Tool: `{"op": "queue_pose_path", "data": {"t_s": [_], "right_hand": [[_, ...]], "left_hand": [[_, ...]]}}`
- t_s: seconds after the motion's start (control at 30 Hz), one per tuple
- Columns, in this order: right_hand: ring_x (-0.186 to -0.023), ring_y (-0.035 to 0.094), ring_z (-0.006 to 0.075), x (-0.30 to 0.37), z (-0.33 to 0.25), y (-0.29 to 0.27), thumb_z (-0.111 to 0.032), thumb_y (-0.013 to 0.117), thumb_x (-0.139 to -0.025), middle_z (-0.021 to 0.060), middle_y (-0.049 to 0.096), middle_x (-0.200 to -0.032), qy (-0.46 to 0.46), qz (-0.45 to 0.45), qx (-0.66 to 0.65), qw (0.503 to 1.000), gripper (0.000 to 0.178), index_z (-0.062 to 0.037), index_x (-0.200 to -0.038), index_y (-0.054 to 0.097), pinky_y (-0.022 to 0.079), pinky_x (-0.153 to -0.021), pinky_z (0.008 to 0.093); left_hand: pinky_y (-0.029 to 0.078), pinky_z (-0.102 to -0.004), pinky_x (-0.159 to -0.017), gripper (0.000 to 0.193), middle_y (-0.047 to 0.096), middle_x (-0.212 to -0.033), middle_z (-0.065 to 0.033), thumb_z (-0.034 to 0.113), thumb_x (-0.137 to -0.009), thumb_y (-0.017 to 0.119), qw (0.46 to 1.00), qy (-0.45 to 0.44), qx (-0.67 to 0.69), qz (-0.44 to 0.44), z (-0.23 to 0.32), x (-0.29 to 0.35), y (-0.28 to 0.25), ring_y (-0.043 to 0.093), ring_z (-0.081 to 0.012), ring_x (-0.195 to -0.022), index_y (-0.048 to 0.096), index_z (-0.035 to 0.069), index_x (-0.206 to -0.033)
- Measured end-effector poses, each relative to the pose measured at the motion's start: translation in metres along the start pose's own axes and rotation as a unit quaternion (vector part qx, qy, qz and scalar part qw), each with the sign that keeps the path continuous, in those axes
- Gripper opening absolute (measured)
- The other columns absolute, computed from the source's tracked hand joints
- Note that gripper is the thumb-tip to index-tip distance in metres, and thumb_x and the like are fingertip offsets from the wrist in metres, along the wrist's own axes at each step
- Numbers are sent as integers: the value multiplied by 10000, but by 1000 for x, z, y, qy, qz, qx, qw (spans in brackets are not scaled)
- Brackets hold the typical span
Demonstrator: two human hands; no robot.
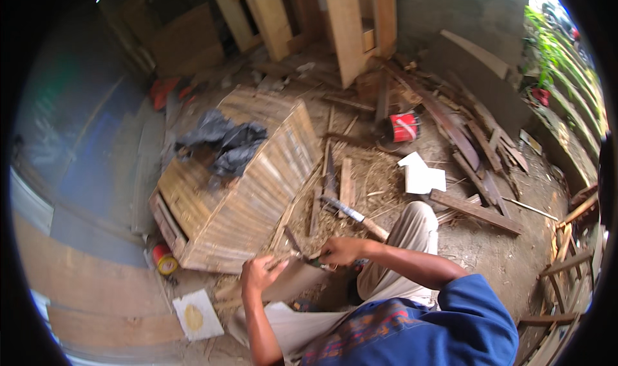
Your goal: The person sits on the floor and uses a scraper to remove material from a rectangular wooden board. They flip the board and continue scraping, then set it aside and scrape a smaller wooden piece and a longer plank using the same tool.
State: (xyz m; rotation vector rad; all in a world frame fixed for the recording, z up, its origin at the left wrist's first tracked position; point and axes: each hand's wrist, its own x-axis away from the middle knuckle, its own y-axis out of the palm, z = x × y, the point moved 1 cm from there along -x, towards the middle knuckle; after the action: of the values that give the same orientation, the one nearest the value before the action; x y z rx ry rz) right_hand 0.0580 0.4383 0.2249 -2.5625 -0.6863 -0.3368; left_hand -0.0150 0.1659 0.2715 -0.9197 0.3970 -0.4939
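My right hand (340, 251) is closed round the handle of a knife (295, 242), its narrow blade pointing up and to the left. Just left of it is my left hand (259, 274), fingers bent and thumb reaching toward the blade. Whatever lies between those fingers is too small to make out, perhaps a thin pale strip. Both hands are above my lap, in front of a large slatted wooden piece (257, 202). Beyond my right hand, a long-bladed tool with a wooden handle (372, 227) lies on the ground.
Crumpled dark plastic (235, 144) lies on the slatted piece. A red can (404, 128), white paper (425, 178) and loose planks (476, 211) lie to the right among shavings. A red-and-yellow tin (165, 260) and a stained white sheet (197, 316) are at left. Wooden frames (351, 31) stand behind.
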Motion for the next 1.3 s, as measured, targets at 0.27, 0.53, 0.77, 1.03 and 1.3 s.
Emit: {"op": "queue_pose_path", "data": {"t_s": [0.27, 0.53, 0.77, 1.03, 1.3], "right_hand": [[-464, 541, 124, 3, 32, 23, -277, 650, -988, 22, 558, -623, -8, 121, -194, 973, 317, -19, -1172, 626, 440, -424, 307], [-542, 658, 205, 5, 54, 17, -273, 631, -884, 102, 676, -688, 95, 31, -28, 995, 279, -16, -963, 706, 519, -505, 355], [-653, 671, 156, -16, 23, -13, -335, 654, -905, 61, 714, -772, 126, -70, 68, 987, 312, -37, -953, 730, 533, -569, 341], [-700, 687, 185, -16, -11, -38, -296, 656, -890, 69, 738, -804, 94, -139, 158, 973, 282, -30, -917, 745, 536, -644, 352], [-658, 674, 235, -4, 6, -16, -227, 620, -874, 120, 693, -742, -83, -37, 73, 993, 228, -28, -914, 723, 524, -629, 376]], "left_hand": [[485, -452, -596, 524, 654, -700, -225, 576, -824, 738, 998, -47, -41, -22, -24, -32, 0, 627, -422, -648, 747, 53, -841], [495, -450, -601, 490, 670, -681, -196, 563, -820, 745, 999, -15, -39, -34, -3, -47, 24, 633, -400, -631, 757, 74, -840], [500, -452, -620, 484, 681, -735, -199, 518, -815, 767, 998, -22, -31, -43, 8, -25, 21, 651, -405, -686, 742, 35, -830], [542, -440, -690, 498, 732, -862, -182, 534, -815, 759, 997, -17, -48, -58, 11, -9, 15, 703, -390, -799, 778, 45, -909], [507, -419, -647, 414, 700, -797, -188, 445, -815, 782, 1000, -3, 4, 3, -3, -4, 13, 679, -369, -734, 757, 35, -867]]}}
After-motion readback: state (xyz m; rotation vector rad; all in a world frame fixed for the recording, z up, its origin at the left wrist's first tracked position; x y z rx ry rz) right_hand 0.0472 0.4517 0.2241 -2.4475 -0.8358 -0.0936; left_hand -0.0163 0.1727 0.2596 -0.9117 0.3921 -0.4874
